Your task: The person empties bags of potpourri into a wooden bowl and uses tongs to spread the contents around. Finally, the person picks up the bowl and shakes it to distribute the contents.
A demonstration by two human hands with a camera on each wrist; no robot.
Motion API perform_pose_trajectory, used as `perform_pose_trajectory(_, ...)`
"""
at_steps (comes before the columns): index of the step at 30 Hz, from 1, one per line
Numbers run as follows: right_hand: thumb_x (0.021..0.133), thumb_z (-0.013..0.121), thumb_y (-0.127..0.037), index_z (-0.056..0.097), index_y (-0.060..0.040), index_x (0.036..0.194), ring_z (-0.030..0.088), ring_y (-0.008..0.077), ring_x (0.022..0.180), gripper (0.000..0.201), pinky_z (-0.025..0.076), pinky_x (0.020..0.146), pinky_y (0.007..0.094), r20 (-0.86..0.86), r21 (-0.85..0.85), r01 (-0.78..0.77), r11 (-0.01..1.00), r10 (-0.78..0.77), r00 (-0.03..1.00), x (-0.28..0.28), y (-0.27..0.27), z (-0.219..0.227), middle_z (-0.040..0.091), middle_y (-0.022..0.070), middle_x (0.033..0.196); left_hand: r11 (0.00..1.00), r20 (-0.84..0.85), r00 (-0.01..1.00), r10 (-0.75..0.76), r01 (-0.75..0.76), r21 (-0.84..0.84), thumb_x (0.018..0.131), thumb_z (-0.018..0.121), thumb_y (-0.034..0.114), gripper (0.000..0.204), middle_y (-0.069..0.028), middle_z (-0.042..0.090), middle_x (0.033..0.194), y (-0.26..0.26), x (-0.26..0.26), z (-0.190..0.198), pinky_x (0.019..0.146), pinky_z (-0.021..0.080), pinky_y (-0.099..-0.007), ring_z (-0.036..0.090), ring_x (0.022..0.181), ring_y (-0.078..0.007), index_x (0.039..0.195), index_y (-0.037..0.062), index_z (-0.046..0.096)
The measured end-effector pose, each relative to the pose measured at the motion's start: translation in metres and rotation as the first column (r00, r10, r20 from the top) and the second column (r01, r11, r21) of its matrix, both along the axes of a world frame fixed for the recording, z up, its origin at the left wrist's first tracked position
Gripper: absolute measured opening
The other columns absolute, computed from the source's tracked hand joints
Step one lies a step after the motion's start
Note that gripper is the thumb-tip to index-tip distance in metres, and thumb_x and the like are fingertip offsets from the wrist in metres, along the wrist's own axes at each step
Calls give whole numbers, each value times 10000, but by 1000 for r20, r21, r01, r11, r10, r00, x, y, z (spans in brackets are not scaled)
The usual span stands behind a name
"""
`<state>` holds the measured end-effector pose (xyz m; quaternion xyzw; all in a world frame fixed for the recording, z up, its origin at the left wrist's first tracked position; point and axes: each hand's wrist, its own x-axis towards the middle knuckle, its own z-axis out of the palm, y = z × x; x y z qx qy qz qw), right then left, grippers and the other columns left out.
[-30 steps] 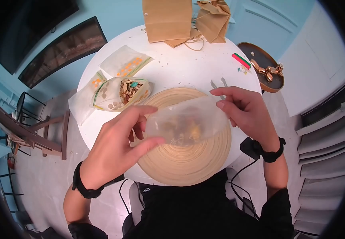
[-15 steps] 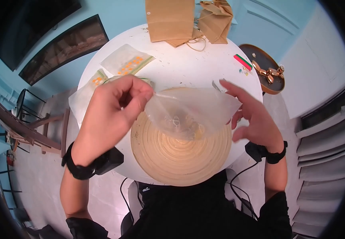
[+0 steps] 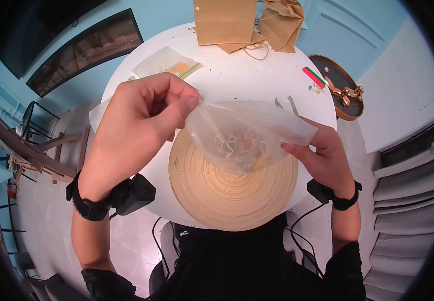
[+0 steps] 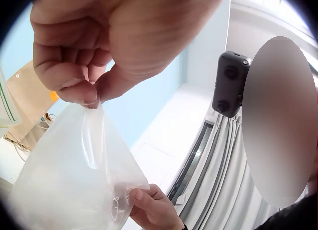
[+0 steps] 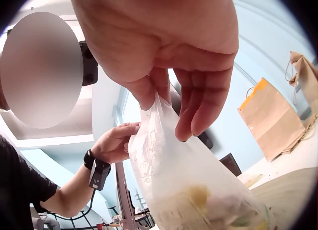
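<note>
A frosted translucent plastic bag (image 3: 247, 135) with white line drawings hangs between both hands above a round ridged wooden mat (image 3: 202, 200). My left hand (image 3: 141, 120) pinches its upper left corner between thumb and index finger, gathering the film into folds, as the left wrist view shows. At the opposite corner my right hand (image 3: 324, 153) grips the film between thumb and fingers. In the right wrist view, yellowish and greenish contents (image 5: 198, 195) show blurred through the lower part of the bag. Just behind the bag lies a grey two-pronged tool (image 3: 292, 104), partly hidden.
Zip bags with orange marks (image 3: 169, 62) lie at the back left, partly behind my left hand. Brown paper bags (image 3: 224, 22) stand at the far edge of the white table (image 3: 227, 80). A red and green strip (image 3: 313, 77) lies at right, near a side tray (image 3: 334, 72).
My left hand has gone from spread fingers beside the bag to pinching its corner, and has risen. The right hand opened away from the bag, then took hold of its right side again.
</note>
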<state>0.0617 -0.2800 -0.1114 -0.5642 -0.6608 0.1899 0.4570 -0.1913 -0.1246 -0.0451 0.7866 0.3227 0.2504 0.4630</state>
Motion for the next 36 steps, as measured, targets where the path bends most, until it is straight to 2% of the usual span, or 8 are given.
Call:
perform_pose_trajectory(5, 904, 720, -17, 738, 22, 1024, 670, 221, 782, 127, 499, 725, 286, -25, -22, 52, 998, -53, 998, -10, -2, 11, 731, 126, 923, 999, 20, 1000, -21, 20, 32, 994, 628, 147, 169, 33, 627, 747, 2, -3, 1, 543, 386, -186, 486, 615, -23, 1010, -3, 702)
perform_pose_trajectory(7, 918, 706, -17, 732, 20, 1058, 666, 194, 767, 147, 496, 706, 282, -4, 88, 60, 994, -60, 998, -13, -4, 14, 726, 118, 894, 999, 26, 999, -25, 24, 35, 995, 624, 143, 172, 37, 624, 747, 3, -4, 2, 540, 379, -187, 480, 616, -20, 1024, -6, 704)
perform_pose_trajectory(13, 938, 678, -10, 726, 28, 1092, 654, 145, 702, 166, 497, 652, 274, -13, -4, 106, 994, -106, 994, -10, -7, 14, 721, 105, 874, 997, 52, 996, -67, 64, 44, 1000, 608, 112, 160, 52, 615, 741, 7, -9, 2, 528, 348, -189, 440, 596, -10, 1057, 6, 713)
perform_pose_trajectory(21, 967, 642, -9, 719, 55, 1075, 688, 129, 733, 147, 538, 649, 256, -82, 34, 94, 995, -91, 992, -11, -6, 23, 734, 92, 896, 958, -31, 991, -132, 135, 254, 1012, 631, 151, 191, 48, 656, 784, 7, -13, 9, 550, 359, -184, 480, 649, -8, 1108, 8, 712)
perform_pose_trajectory(25, 987, 616, -5, 711, 58, 1101, 694, 122, 750, 161, 554, 669, 255, -85, 23, 70, 997, -68, 994, -6, -4, 16, 739, 92, 920, 978, 2, 989, -146, 144, 150, 995, 659, 176, 224, 34, 663, 833, 8, -16, 5, 580, 377, -187, 484, 680, -15, 1136, 8, 706)
perform_pose_trajectory(28, 995, 607, -10, 704, 57, 1123, 695, 124, 768, 173, 568, 689, 257, -98, 64, 97, 993, -90, 991, -5, -5, 14, 740, 83, 929, 988, 41, 990, -136, 133, 75, 946, 732, 236, 351, 2, 690, 955, 10, -17, -11, 704, 455, -214, 572, 799, -58, 1212, 13, 676)
perform_pose_trajectory(31, 1001, 599, -12, 700, 59, 1131, 696, 128, 790, 180, 576, 706, 260, -222, 51, 83, 995, -70, 972, -4, -3, 9, 739, 80, 944, 975, 163, 976, -142, 110, 194, 858, 818, 245, 445, -46, 642, 963, 8, -14, -45, 737, 460, -254, 574, 838, -124, 1205, 10, 669)
perform_pose_trajectory(36, 1008, 608, -39, 696, 60, 1145, 694, 129, 803, 190, 573, 701, 264, -181, 90, 106, 990, -89, 980, -3, -2, 19, 736, 78, 961, 964, 32, 985, -169, 159, 213, 833, 835, 213, 366, -77, 641, 958, 7, -9, -50, 711, 472, -286, 565, 810, -182, 1067, -3, 654)
